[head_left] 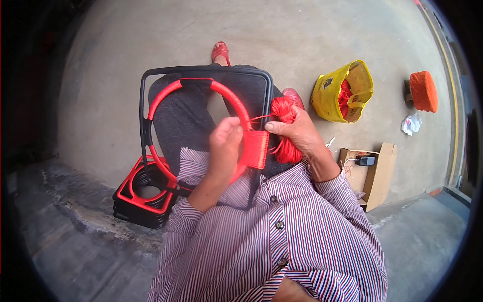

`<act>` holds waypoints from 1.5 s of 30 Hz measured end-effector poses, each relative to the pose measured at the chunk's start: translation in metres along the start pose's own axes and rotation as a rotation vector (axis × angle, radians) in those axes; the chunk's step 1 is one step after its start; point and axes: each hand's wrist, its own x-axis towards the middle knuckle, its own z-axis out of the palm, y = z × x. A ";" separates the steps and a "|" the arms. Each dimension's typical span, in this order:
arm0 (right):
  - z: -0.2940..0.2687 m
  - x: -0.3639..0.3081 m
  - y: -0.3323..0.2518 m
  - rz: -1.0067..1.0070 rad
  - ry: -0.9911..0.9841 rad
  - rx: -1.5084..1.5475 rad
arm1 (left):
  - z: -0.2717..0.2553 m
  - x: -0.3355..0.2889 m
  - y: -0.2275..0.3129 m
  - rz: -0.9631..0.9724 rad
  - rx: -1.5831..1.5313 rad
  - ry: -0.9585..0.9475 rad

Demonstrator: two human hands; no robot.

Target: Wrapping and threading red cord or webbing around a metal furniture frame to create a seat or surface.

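Note:
A black rectangular frame (207,69) with rounded corners lies across my lap, with a ring (232,95) inside it. Red cord wraps much of the ring, and black stretches show between. A dense red cord band (255,149) joins the ring to the frame's right side. My right hand (303,132) grips a bundle of red cord (286,148) just right of the frame. From the bundle a thin strand crosses to the ring. My left hand (225,149) is over the ring, left of the band, its fingers curled together; whatever they pinch is hidden.
Stacked black frames, topped by a red-wrapped frame (139,200), stand at my left. To the right are a yellow bag (328,98) holding red cord, an open cardboard box (381,176) with a black adapter (365,160), an orange-topped stool (423,91) and crumpled plastic (411,124).

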 end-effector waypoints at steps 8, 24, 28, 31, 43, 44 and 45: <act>0.013 -0.002 -0.006 0.113 -0.091 0.036 | -0.006 -0.002 0.009 0.125 0.351 0.013; 0.015 -0.002 0.001 0.038 -0.106 0.191 | -0.026 0.005 0.021 0.066 0.513 -0.067; 0.013 0.000 0.003 0.062 -0.107 0.195 | -0.022 0.006 0.024 0.099 0.556 -0.054; 0.012 0.000 0.003 0.070 -0.115 0.214 | -0.018 0.007 0.024 0.142 0.634 -0.036; 0.002 -0.004 0.003 0.094 -0.185 0.135 | -0.005 -0.009 0.015 0.043 0.212 0.002; -0.002 -0.003 0.002 0.133 -0.257 0.101 | -0.005 -0.011 0.016 0.046 0.209 0.000; -0.005 -0.004 0.000 0.131 -0.255 0.097 | -0.004 -0.013 0.017 0.055 0.202 -0.024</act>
